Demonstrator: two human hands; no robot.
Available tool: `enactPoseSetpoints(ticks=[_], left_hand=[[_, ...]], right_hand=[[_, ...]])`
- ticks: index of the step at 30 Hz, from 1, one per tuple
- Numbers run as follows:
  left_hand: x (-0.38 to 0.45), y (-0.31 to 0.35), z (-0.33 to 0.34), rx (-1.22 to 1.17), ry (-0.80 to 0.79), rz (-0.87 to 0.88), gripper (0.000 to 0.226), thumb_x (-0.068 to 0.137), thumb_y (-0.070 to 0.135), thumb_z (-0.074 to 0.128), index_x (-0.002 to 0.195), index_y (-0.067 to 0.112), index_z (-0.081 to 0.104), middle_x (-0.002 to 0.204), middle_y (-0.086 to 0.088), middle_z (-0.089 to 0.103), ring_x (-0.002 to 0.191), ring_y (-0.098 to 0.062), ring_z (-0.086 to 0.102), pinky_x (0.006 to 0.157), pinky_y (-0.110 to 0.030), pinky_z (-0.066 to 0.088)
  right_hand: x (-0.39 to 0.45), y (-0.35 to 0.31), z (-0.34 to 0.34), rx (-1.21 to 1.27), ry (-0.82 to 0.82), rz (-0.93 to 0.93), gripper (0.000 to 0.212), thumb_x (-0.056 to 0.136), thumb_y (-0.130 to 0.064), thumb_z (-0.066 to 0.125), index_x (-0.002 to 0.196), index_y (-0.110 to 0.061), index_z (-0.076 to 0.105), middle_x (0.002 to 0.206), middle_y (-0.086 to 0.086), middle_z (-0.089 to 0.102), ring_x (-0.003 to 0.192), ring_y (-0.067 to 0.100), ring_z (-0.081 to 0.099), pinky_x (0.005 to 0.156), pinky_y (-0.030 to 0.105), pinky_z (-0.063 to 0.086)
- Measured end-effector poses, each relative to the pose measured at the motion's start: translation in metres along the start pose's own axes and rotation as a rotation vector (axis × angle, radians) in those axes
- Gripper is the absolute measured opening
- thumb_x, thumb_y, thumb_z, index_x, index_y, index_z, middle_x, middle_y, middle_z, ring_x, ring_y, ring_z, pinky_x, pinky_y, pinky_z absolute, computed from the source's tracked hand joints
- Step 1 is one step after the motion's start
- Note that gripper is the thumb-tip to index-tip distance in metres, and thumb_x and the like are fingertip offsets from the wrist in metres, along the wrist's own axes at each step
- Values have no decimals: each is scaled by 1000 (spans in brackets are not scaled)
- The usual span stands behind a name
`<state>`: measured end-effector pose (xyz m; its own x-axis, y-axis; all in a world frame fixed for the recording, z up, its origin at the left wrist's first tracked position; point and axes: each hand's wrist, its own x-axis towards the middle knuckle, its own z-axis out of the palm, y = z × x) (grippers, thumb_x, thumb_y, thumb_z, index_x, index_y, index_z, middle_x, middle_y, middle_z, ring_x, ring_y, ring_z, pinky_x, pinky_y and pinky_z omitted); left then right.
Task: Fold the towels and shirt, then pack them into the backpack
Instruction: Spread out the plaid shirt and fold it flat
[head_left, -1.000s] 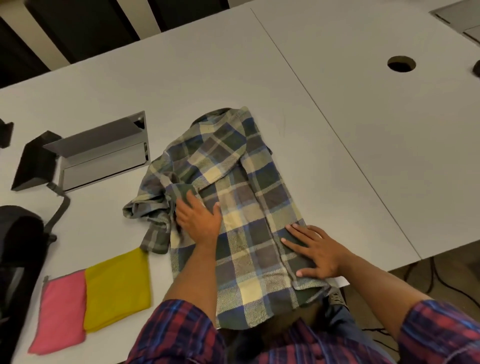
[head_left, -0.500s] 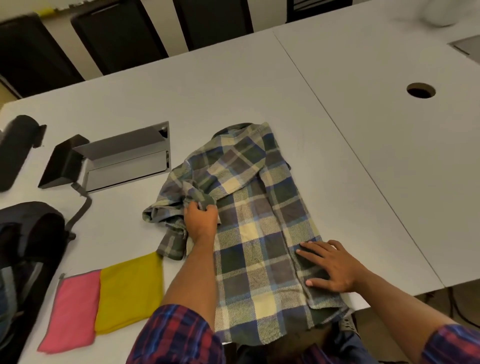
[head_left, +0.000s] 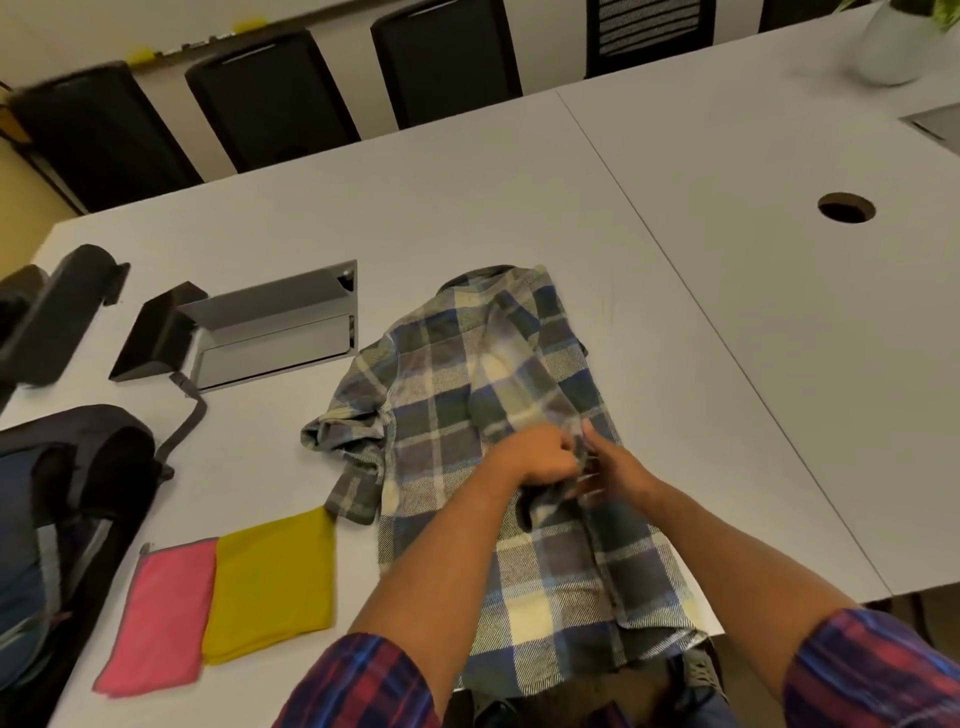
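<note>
Left hand has carried the green, blue and cream plaid flannel shirt's sleeve across the white table, fingers clenched on cloth; right hand, lifted from pressing, blurred, grip indeterminate; folding under way.

Both forearms bare, plaid sleeves pushed up near the elbows, arms reaching forward and converging at centre. Left hand curled into a fist, knuckles up, fingers bunching cloth. Right hand just beside it, touching, fingers motion-blurred and seemingly pinching the same cloth; exact finger pose unclear.
</note>
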<state>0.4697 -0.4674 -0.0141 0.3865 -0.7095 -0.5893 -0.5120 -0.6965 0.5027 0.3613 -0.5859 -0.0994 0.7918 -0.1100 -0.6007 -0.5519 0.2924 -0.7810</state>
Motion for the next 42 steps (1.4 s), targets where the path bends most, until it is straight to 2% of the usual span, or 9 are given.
enactPoseSetpoints(ticks=[6, 9, 16, 19, 24, 28, 32, 37, 42], left_hand=[[-3, 39, 18, 171, -201, 33, 14, 81, 18, 61, 92, 13, 67, 87, -4, 63, 79, -20, 58, 61, -28, 42], [-5, 54, 23, 163, -274, 74, 5, 79, 18, 65, 84, 16, 66, 82, 0, 62, 74, -16, 57, 60, -28, 41], [-3, 74, 42, 89, -423, 151, 8, 88, 26, 67, 93, 20, 65, 85, 5, 60, 80, -12, 58, 67, -27, 41], [4, 61, 57, -43, -493, 32, 22, 90, 39, 68, 95, 17, 72, 92, 3, 71, 90, -18, 66, 85, -34, 50], [22, 11, 76, -163, -258, -226, 39, 87, 46, 73, 91, 8, 67, 85, -8, 71, 66, -17, 65, 56, -26, 52], [26, -25, 90, -304, -89, -396, 36, 79, 36, 82, 89, 9, 61, 76, -9, 63, 59, -19, 59, 59, -30, 55], [27, -34, 100, -580, 51, -490, 31, 78, 30, 85, 92, 8, 67, 82, -9, 71, 58, -15, 64, 48, -22, 53], [29, -31, 111, -837, 68, -622, 18, 87, 19, 78, 87, 6, 66, 77, -9, 68, 51, -11, 63, 33, -17, 40], [30, -27, 117, -711, 58, -606, 17, 91, 13, 71, 77, 5, 64, 65, -7, 64, 45, -10, 63, 32, -18, 35]], right_hand=[[-19, 22, -20, 90, -122, 175, 49, 101, -38, 39, 121, 1, 62, 106, 28, 71, 89, 37, 72, 64, 35, 57], [-26, 27, -36, 90, -153, 151, 32, 92, -16, 52, 113, 6, 64, 106, 33, 66, 100, 45, 65, 65, 36, 60], [-31, 42, -69, 74, -127, 179, 23, 85, 4, 48, 90, 11, 69, 92, 30, 64, 82, 40, 65, 68, 42, 59], [-39, 47, -71, -131, -41, 259, 18, 72, -9, 59, 79, 2, 70, 79, 22, 59, 63, 27, 58, 56, 32, 49], [-42, 59, -73, -321, -49, 391, 34, 76, -13, 83, 105, 0, 70, 93, 14, 77, 86, 30, 74, 73, 39, 59], [-44, 57, -73, -464, -96, 400, 22, 76, -8, 84, 93, -3, 71, 82, 7, 76, 80, 25, 72, 71, 37, 60], [-52, 58, -73, -354, -130, 401, 36, 83, -10, 78, 116, -1, 68, 110, 18, 74, 100, 35, 72, 86, 46, 59], [-59, 53, -72, -517, -171, 435, 15, 85, -10, 78, 97, -12, 70, 79, -3, 77, 75, 17, 74, 63, 28, 59], [-51, 53, -77, -732, -160, 470, 30, 79, -26, 85, 100, -10, 71, 87, 7, 76, 69, 19, 73, 61, 29, 59]])
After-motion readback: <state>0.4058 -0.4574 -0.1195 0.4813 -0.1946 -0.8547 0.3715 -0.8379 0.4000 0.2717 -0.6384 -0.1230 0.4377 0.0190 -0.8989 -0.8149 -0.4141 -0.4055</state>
